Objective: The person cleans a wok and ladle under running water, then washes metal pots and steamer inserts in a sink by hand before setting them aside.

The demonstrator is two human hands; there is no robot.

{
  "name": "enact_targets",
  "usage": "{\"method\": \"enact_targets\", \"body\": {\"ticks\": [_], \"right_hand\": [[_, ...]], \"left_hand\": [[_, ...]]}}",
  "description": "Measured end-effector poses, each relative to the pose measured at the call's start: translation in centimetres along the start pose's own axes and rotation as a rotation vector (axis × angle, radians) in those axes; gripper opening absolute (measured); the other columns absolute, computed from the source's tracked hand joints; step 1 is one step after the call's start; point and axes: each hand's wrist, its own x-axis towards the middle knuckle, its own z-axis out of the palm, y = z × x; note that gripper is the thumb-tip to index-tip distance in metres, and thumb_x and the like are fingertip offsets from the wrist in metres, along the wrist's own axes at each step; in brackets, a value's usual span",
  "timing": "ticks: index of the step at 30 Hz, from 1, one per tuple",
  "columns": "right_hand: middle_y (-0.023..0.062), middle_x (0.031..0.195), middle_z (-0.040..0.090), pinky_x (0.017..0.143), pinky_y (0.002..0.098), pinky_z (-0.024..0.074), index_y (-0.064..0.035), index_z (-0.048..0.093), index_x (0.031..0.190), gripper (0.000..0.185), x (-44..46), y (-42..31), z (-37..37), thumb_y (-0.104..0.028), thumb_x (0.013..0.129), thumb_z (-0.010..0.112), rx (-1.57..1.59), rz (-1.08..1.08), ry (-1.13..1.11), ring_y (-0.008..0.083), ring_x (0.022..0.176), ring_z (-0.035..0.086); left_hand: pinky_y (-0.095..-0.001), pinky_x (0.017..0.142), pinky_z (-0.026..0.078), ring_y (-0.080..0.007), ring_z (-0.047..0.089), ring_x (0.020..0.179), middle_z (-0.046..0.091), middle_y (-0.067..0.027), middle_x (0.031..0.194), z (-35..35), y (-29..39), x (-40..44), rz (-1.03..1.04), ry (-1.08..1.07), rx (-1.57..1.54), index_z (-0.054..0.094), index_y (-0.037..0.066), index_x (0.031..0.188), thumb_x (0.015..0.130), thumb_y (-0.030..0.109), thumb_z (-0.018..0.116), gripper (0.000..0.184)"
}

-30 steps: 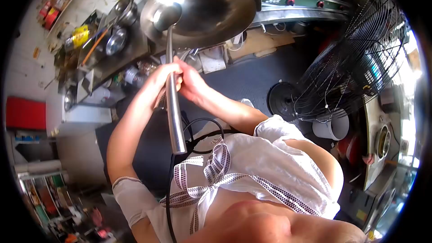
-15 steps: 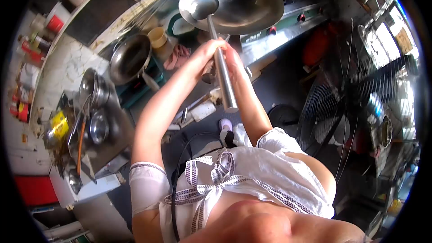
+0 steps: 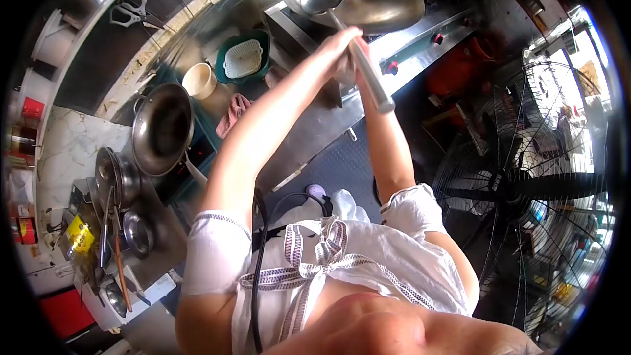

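Observation:
A large steel wok (image 3: 388,0) is tilted over the stove at the top of the view. A long-handled steel ladle (image 3: 373,79) lies across it, its round bowl over the wok's left side and its handle pointing back toward me. My left hand (image 3: 338,45) is closed beside the ladle, apparently on the wok's handle, which is hidden now. Close against it, my right hand (image 3: 362,47) is closed around the ladle's handle, partly covered by it. Both arms are stretched forward.
Left of the stove stand a green basin (image 3: 248,79) with a white basket, a cream tub (image 3: 198,81), a pink cloth (image 3: 233,115) and a second wok (image 3: 163,129). Steel bowls (image 3: 139,233) sit at the left. A large fan (image 3: 519,187) stands at right.
My hands, the wok and the ladle have shifted up and right in view. The camera has turned, showing more of the green basin and the counter.

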Motion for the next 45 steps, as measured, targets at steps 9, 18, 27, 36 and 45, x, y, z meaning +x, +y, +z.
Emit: {"method": "enact_targets", "body": {"ticks": [9, 18, 27, 36, 45], "right_hand": [[0.0160, 0.077, 0.057, 0.066, 0.0384, 0.0451, 0.0025, 0.053, 0.088, 0.044, 3.1, -3.7, -1.3, -0.038, 0.073, 0.044, 0.191, 0.114, -0.385, 0.0272, 0.068, 0.055], [0.0180, 0.091, 0.051, 0.073, 0.0464, 0.0331, -0.0003, 0.045, 0.103, 0.058, 3.2, -0.3, -5.0, -0.048, 0.071, 0.033, 0.718, 0.284, -0.344, 0.0281, 0.091, 0.045], [0.0189, 0.095, 0.049, 0.073, 0.0423, 0.0309, 0.0038, 0.048, 0.094, 0.057, -2.8, 2.6, -1.7, -0.047, 0.077, 0.028, 0.726, 0.228, -0.196, 0.0290, 0.087, 0.047], [0.0024, 0.074, 0.052, 0.057, 0.0199, 0.0373, -0.0062, 0.053, 0.092, 0.023, -17.5, 17.2, 1.1, -0.025, 0.083, 0.043, -0.694, 0.720, -0.431, 0.0080, 0.063, 0.044], [0.0067, 0.061, 0.054, 0.050, 0.0282, 0.0375, -0.0046, 0.057, 0.075, 0.018, -35.5, 23.5, 13.5, -0.023, 0.072, 0.056, -1.145, 0.532, -1.763, 0.0148, 0.053, 0.049]], "left_hand": [[-0.0261, 0.055, 0.045, -0.0139, 0.050, 0.066, 0.050, -0.0062, 0.077, -3.8, 0.1, -2.1, 0.020, 0.013, 0.355, 0.050, 0.003, 0.091, 0.075, 0.056, 0.040, 0.057], [-0.0193, 0.057, 0.040, -0.0072, 0.048, 0.061, 0.053, -0.0032, 0.070, -11.5, -8.0, -24.7, 0.260, -0.229, 0.876, 0.052, -0.001, 0.090, 0.077, 0.020, 0.055, 0.025], [-0.0282, 0.064, 0.041, -0.0178, 0.051, 0.073, 0.052, -0.0080, 0.076, -19.1, -21.5, -46.0, -0.486, 0.281, 0.764, 0.053, 0.002, 0.091, 0.069, 0.031, 0.062, 0.038], [-0.0278, 0.073, 0.039, -0.0187, 0.047, 0.086, 0.050, -0.0065, 0.092, -17.8, -30.4, -51.0, -0.294, 0.112, 0.622, 0.050, 0.004, 0.098, 0.069, 0.031, 0.062, 0.042], [-0.0289, 0.079, 0.037, -0.0208, 0.047, 0.091, 0.051, -0.0110, 0.097, -16.5, -34.0, -56.2, -0.241, 0.207, 0.401, 0.046, 0.004, 0.102, 0.064, 0.022, 0.060, 0.043]]}}
